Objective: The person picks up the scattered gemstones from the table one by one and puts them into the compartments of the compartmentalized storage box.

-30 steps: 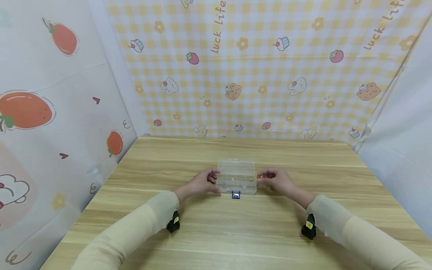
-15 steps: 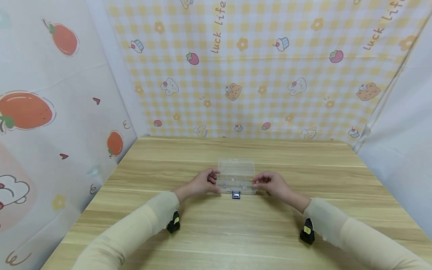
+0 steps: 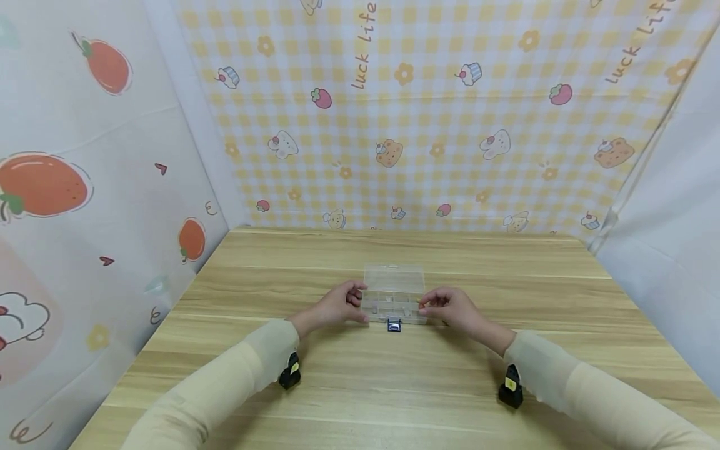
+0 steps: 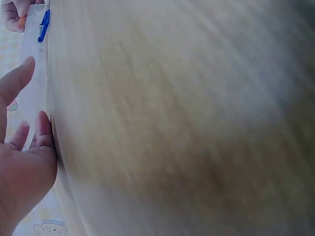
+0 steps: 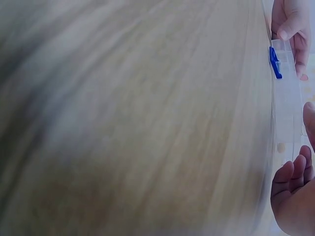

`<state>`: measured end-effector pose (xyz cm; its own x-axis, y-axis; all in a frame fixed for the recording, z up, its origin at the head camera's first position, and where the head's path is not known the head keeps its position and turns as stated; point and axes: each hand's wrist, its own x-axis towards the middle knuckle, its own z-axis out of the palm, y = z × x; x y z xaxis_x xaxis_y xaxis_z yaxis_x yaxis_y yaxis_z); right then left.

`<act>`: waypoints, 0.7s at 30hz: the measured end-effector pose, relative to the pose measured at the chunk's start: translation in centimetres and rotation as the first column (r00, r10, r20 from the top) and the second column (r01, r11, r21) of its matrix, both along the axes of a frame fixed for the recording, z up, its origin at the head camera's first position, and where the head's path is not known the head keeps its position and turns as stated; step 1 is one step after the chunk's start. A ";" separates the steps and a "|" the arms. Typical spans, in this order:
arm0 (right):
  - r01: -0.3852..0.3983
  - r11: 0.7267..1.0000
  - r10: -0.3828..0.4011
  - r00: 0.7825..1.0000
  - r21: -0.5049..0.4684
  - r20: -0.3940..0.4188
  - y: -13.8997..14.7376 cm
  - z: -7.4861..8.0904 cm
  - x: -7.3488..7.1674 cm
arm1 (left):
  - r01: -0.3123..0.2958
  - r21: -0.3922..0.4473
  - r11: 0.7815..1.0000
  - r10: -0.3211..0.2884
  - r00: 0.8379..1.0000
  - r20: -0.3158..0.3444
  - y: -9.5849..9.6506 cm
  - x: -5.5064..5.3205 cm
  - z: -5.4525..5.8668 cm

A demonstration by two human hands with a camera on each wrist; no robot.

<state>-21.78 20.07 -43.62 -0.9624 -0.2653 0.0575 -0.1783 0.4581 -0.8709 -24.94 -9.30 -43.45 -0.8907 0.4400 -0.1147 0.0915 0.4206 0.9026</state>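
A clear plastic compartment box [image 3: 382,311] stands on the table with its lid [image 3: 394,277] raised at the back. Its blue-edged latch [image 3: 394,325] hangs down at the front. Small pieces lie in some compartments, too small to identify. My left hand [image 3: 340,302] holds the box's left end, thumb at the front corner and fingers toward the back. At the right end, my right hand [image 3: 454,309] pinches a small orange piece [image 4: 21,21] between thumb and fingertips, over the box's right edge. That piece is mostly hidden by the fingers in the head view.
The wood-grain table [image 3: 360,387] extends around the box. A yellow checked cloth [image 3: 360,150] hangs behind it, and a white printed cloth [image 3: 124,206] stands on the left. Both wrists carry black cameras, one seen below the left sleeve [image 3: 270,347].
My right hand has moved left from beside the box to over its right edge, carrying the orange piece. My left hand and the box have stayed in place.
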 end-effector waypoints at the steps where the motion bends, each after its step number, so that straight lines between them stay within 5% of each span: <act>1: 0.003 1.000 -0.003 1.000 -0.003 0.005 0.0 0.1 0.0 | 0.002 0.002 1.000 -0.002 1.000 -0.001 0.0 0.0 0.0; 21: 0.003 1.000 -0.002 1.000 -0.022 0.004 0.1 0.2 0.0 | 0.001 0.000 1.000 -0.001 1.000 -0.005 0.2 -0.2 -0.1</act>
